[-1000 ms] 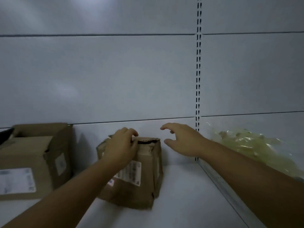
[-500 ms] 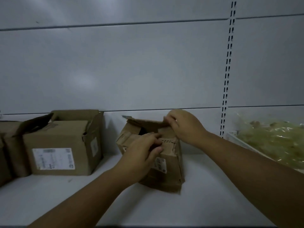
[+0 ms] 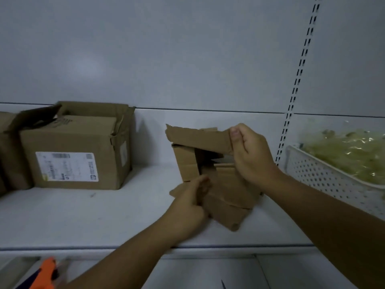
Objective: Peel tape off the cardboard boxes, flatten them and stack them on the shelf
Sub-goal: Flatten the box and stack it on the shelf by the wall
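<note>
Flattening step: small box (image 3: 216,180) sitting on shelf (image 3: 104,217), right hand (image 3: 252,155) pinching its top flap, left hand (image 3: 191,203) gripping lower-left edge. Next probably needs pressing walls flat between both hands.

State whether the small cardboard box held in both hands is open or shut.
Open. The small cardboard box has one flap pulled up by the right hand, exposing a dark interior; the left hand grips another flap.

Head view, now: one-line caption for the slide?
Both hands, left hand low and right hand on the top flap, pull open a small cardboard box on the white shelf.
</note>
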Tool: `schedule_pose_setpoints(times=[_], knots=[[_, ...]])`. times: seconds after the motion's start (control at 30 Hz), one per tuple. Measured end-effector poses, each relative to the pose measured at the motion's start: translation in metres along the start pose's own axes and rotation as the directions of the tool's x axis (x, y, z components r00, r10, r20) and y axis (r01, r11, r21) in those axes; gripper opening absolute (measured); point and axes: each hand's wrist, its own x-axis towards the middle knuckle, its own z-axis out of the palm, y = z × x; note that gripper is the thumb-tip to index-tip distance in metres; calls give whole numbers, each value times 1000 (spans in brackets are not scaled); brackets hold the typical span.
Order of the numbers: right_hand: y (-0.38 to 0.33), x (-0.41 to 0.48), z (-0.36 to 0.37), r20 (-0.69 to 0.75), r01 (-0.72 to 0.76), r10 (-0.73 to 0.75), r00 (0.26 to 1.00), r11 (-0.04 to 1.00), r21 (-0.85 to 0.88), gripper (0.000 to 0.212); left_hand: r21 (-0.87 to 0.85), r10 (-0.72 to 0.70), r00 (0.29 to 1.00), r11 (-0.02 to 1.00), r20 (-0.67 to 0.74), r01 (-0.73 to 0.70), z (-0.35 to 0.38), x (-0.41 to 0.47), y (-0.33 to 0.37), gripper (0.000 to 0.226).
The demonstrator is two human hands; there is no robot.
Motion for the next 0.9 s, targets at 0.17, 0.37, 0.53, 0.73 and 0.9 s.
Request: schedule_pose_setpoints(times=[0.17, 0.37, 0.53, 0.73, 0.9], knots=[[-9, -8, -4, 3, -26, 26, 1000, 999, 30, 38, -219, -12, 988, 975, 155, 46, 11, -6, 7, 48], [-9, -8, -3, 11, -158, 159, 987, 964, 212, 41, -392, 221, 899, 918, 378, -61, -11, -38, 31, 25], [-8, -23, 10, 88, -225, 209, 974, 937, 265, 47, -208, -40, 851, 975, -524, -82, -40, -20, 24, 39], [-19, -24, 22, 90, -200, 181, 979, 933, 301, 43, -312, -211, 910, 945, -358, 96, -48, 21, 8, 95], [-14, -21, 19, 215, -162, 119, 969, 966, 199, 40, -696, -369, 913, 702, -172, 152, -66, 19, 6, 67]])
